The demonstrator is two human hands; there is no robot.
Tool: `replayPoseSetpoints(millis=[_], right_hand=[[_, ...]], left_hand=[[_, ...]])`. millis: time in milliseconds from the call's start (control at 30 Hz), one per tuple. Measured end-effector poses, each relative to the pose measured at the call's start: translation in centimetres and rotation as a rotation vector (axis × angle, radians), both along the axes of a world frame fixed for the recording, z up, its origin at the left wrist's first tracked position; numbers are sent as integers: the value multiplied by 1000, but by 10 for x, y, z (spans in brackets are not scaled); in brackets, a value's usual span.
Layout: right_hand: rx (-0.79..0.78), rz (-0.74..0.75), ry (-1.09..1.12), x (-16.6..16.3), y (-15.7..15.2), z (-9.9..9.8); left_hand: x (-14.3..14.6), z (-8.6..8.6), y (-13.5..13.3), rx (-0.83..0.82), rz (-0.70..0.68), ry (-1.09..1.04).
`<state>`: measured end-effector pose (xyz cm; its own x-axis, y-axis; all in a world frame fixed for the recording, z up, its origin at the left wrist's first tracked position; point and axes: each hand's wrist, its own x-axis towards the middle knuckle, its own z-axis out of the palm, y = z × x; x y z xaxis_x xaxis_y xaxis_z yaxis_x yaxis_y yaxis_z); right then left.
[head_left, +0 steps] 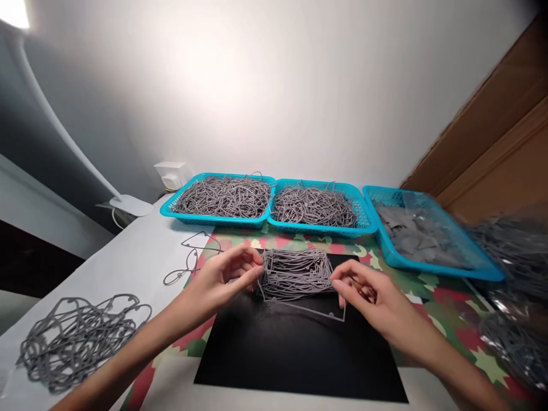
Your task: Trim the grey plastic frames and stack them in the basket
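Between my hands hangs a thin grey rubber gasket (306, 310), pulled into a roughly rectangular loop with a small tab on its lower edge. My left hand (235, 273) pinches its left end between thumb and fingertips. At the other end, the thumb and fingers of my right hand (362, 287) close on the right side of the loop. Right behind it lies a stack of similar grey gaskets (295, 279), loosely laid in a rectangle on a black mat (295, 359). My fingers partly cover the stack's left and right edges.
Two blue baskets (214, 220) (325, 229) full of grey strands stand against the wall. A third blue basket (440, 268) holds grey pieces in clear plastic bags. Tangled gaskets (81, 342) lie on the left. Bagged strands (518, 337) are at right; a lamp (131, 205) stands left.
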<state>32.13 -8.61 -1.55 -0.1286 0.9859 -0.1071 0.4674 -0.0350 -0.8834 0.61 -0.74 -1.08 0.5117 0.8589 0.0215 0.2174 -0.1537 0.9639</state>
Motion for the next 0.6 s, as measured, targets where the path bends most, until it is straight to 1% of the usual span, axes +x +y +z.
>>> replayPoseSetpoints(millis=[67, 133, 233, 333, 400, 500, 567, 600], right_hand=[[46, 1, 7, 1, 12, 7], [81, 7, 21, 3, 18, 9], [116, 16, -4, 5, 22, 8], [138, 37, -61, 4, 31, 5], [168, 32, -130, 2, 40, 3], [240, -22, -237, -1, 48, -4], [302, -96, -279, 1, 48, -13], [335, -140, -300, 3, 47, -18]], left_hand=[[0, 3, 9, 6, -7, -13], [-2, 3, 13, 24, -3, -24], [-5, 0, 16, 41, 7, -9], [-2, -5, 22, 58, 19, 29], [4, -9, 28, 117, 39, 65], [10, -12, 34, 246, 98, 165], [3, -10, 35, 325, 137, 239], [-5, -10, 36, 361, 151, 279]])
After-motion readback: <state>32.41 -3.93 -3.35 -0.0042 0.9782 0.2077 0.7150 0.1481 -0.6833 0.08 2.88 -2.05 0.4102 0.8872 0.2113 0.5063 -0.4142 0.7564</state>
